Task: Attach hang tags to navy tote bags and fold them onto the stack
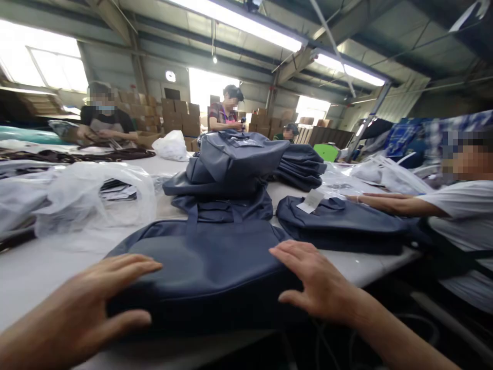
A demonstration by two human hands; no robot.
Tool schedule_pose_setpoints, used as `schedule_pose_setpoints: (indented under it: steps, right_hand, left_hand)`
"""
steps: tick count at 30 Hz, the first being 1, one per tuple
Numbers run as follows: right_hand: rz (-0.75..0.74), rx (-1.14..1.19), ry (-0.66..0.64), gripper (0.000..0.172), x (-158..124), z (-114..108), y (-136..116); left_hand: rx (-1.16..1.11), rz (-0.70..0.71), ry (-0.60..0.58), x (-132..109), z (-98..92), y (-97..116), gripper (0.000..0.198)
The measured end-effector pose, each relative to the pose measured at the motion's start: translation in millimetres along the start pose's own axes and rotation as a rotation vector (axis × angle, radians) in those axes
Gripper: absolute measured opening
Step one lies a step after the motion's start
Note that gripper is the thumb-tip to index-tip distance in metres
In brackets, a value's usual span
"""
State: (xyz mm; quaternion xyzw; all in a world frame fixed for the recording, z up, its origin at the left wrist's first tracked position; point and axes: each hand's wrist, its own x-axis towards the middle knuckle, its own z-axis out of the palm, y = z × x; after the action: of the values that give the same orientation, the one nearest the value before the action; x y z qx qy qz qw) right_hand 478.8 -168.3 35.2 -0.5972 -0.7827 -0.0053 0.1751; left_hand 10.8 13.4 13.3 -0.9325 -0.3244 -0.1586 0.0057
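A dark navy bag (215,257) with two straps lies flat on the white table in front of me, its handles toward the far side. My left hand (103,293) is at the bag's left end, thumb and fingers apart, gripping nothing. At the right end, my right hand (311,280) has its fingers stretched over the bag's edge and its thumb spread away from them. Whether either palm presses on the bag is hard to tell. Just beyond lies a stack of similar navy bags (239,159).
Another navy bag (346,223) with a white tag (310,201) lies to the right, near a co-worker's arm (400,204). Clear plastic bags (96,200) cover the left of the table (50,277). Several other people stand farther back, before stacked cardboard boxes (179,115).
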Motion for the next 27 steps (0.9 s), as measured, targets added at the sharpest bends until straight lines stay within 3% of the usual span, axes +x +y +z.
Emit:
schedule_pose_setpoints:
  steps: [2,3,5,7,8,9,12,15,17,21,24,27]
  right_hand:
    - [-0.082,-0.22,-0.097,0.088,19.5,13.7,-25.6]
    - [-0.086,-0.301,-0.108,0.087,26.6,23.4,-32.4]
    - [-0.061,-0.408,-0.076,0.075,32.4,43.9,-36.7]
    - [-0.035,-0.458,0.0,0.052,27.4,61.2,-34.4]
    - [-0.032,-0.481,0.04,0.039,22.1,67.9,-32.5]
    - [-0.033,-0.502,0.08,0.026,16.0,73.0,-30.6]
    - [-0.048,-0.532,0.166,0.011,0.0,79.5,-25.7]
    - [-0.065,-0.522,0.195,0.017,-5.2,75.5,-22.5]
    - [-0.069,-0.507,0.195,0.025,-3.7,70.8,-22.2]
    - [-0.084,-0.472,0.187,0.03,-2.7,60.8,-25.7]
    - [-0.093,-0.44,0.169,0.042,-12.0,51.3,-23.5]
    - [-0.092,-0.44,0.149,0.052,-25.4,44.7,-12.8]
  left_hand:
    - [-0.021,0.069,-0.198,23.9,5.3,41.9,0.087]
    - [0.013,0.03,-0.24,34.9,9.3,57.7,0.085]
    - [0.119,-0.068,-0.268,50.4,19.3,76.6,0.058]
    - [0.199,-0.141,-0.236,54.9,30.7,82.7,0.024]
    - [0.216,-0.158,-0.218,53.7,36.0,83.3,0.013]
    - [0.222,-0.161,-0.204,51.2,40.4,82.8,0.013]
    - [0.203,-0.102,-0.218,42.8,42.3,74.7,0.034]
    - [0.12,0.002,-0.285,42.3,23.2,49.9,0.045]
    - [0.076,-0.016,-0.34,44.7,4.9,28.1,0.058]
    - [0.014,-0.114,-0.445,39.4,-18.6,-0.5,0.031]
    - [-0.003,-0.106,-0.434,24.4,-19.5,-7.0,0.042]
    - [0.043,-0.098,-0.34,8.1,-11.7,-12.1,0.051]
